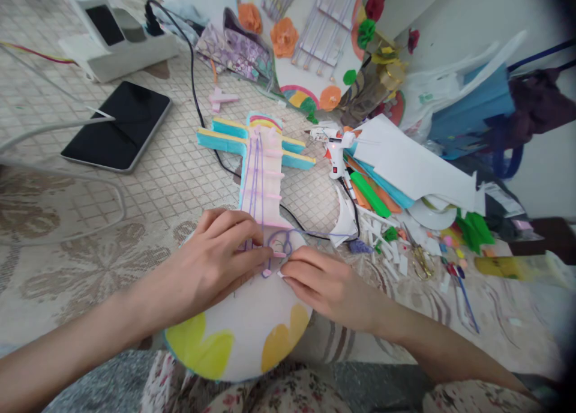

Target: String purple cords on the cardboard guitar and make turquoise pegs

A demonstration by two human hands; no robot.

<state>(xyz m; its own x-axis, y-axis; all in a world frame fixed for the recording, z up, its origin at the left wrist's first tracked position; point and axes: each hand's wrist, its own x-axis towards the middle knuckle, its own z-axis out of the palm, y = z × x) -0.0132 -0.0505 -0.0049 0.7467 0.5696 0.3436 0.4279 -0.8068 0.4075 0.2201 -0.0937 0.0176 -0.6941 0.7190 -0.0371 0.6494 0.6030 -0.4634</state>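
Observation:
A handmade paper guitar [263, 161] lies in front of me, with a pink neck, blue and yellow cross pieces and a round white body [245, 329] with yellow petals. Purple yarn strings [254, 173] run down the neck and loop near the body's top. My left hand [216, 263] rests flat on the body, fingers together, pressing the strings' lower ends. My right hand [319, 284] pinches the purple yarn beside a small pink peg [266, 273], fingertips nearly touching the left hand's.
A white hot glue gun [335, 149] lies right of the neck, its black cord [193, 89] crossing under the guitar. Coloured paper sheets [405, 167], scraps and scissors [420, 260] crowd the right. A dark tablet [119, 125] lies at left. A finished paper guitar [315, 47] leans behind.

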